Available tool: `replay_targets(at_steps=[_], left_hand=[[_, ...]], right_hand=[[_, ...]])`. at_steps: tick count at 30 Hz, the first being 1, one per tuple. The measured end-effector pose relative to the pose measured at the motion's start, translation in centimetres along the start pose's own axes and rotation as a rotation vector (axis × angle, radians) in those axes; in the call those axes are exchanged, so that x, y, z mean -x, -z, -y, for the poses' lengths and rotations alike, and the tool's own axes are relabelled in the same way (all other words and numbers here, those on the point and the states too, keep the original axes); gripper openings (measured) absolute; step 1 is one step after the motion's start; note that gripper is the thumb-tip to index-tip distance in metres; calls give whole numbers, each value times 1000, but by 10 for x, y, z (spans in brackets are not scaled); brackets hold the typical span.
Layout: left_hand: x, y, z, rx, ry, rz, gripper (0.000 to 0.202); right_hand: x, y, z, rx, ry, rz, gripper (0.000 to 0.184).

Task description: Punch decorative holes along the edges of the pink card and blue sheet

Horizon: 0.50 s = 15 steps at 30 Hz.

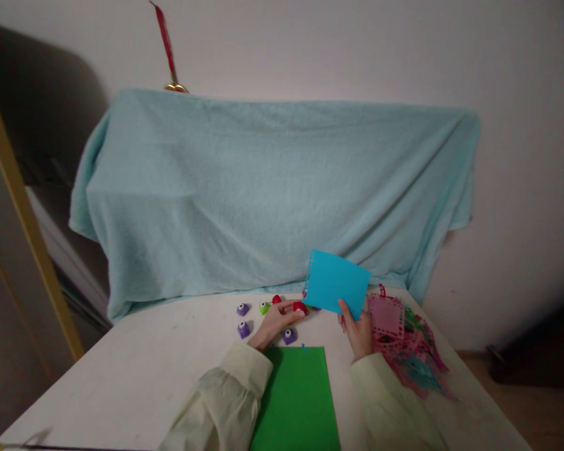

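My right hand [356, 329] pinches a sheet of bright blue paper [337, 282] by its lower edge, thumb in front. Small cut-out shapes line the sheet's left edge. My left hand [278, 322] has its fingers closed around a small red craft punch [300, 308], close to the paper's lower left corner. Around that hand stand more small punches: purple ones [243, 329], a green one [264, 307] and another red one [276, 300]. Just below my left wrist sits a further purple punch [289, 336]. Part of a punch behind the red one is hidden.
A green sheet [296, 401] lies at the front middle of the white table [136, 369]. To the right is a heap of punched paper scraps [411, 351], mostly pink and red. A light blue cloth [272, 194] hangs behind the table.
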<state>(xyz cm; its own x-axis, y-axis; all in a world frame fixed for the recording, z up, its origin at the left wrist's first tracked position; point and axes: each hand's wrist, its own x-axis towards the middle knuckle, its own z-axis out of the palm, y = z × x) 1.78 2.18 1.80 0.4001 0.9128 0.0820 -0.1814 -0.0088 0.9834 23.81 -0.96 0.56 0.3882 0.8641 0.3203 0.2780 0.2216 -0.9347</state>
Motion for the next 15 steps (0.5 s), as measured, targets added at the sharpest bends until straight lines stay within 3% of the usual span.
replay_targets(at_steps=[15], left_hand=[[0, -2, -9, -175, -61, -90, 48]], right_hand=[[1, -1, -1, 46, 25, 25, 45]])
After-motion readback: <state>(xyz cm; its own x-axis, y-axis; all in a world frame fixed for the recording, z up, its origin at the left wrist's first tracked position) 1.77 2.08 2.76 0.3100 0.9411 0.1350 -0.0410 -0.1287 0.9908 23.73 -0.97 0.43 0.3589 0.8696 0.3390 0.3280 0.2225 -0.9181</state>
